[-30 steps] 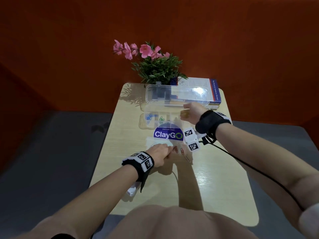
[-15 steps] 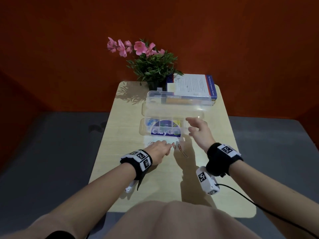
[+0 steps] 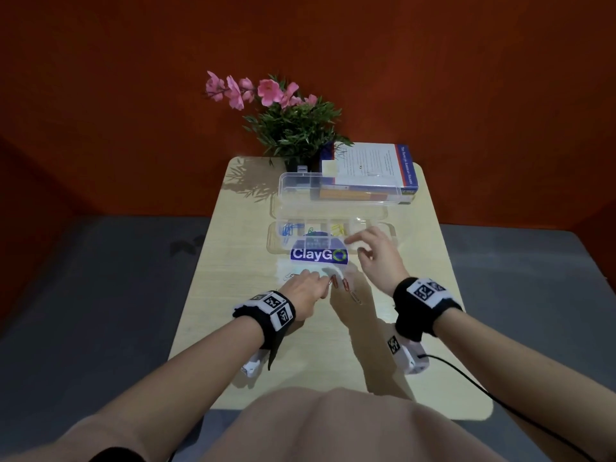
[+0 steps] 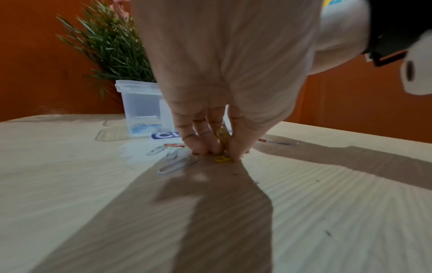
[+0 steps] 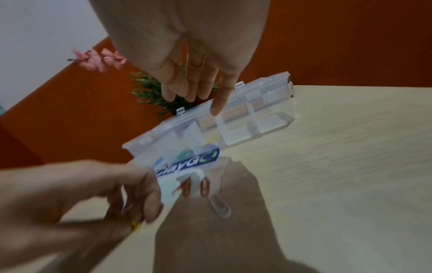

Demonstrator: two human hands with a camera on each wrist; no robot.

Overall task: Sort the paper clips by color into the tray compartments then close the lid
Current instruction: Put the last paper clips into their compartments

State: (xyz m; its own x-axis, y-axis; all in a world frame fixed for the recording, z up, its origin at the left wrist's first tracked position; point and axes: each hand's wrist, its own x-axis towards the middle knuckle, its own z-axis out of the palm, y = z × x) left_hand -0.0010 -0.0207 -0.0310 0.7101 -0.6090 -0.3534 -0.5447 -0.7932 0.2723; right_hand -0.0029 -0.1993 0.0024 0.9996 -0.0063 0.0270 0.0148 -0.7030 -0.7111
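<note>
A clear compartment tray [image 3: 383, 228] stands mid-table with its lid [image 3: 333, 191] upright behind it. It holds blue clips [image 3: 288, 230], green clips [image 3: 311, 232] and yellow clips [image 3: 338, 230] in separate compartments. My left hand [image 3: 325, 288] rests fingertips-down on the table in front of the tray and pinches a yellow paper clip [image 4: 222, 135]; another yellow clip [image 4: 222, 158] lies under its fingertips. Red clips [image 5: 187, 188] and white clips [image 4: 175, 166] lie loose beside it. My right hand [image 3: 356, 248] hovers over the tray's front right, fingers straight and holding nothing.
A blue "ClayGO" label [image 3: 318, 255] sits at the tray's front edge. A potted plant with pink flowers [image 3: 293, 128] and a stack of books [image 3: 370, 168] stand at the far end, behind the lid. The table [image 3: 416, 328] is small, its edges close on both sides.
My right hand has drawn back from the tray's yellow compartment and now hovers lower, near the tray's front. My left hand has stayed at the loose clips.
</note>
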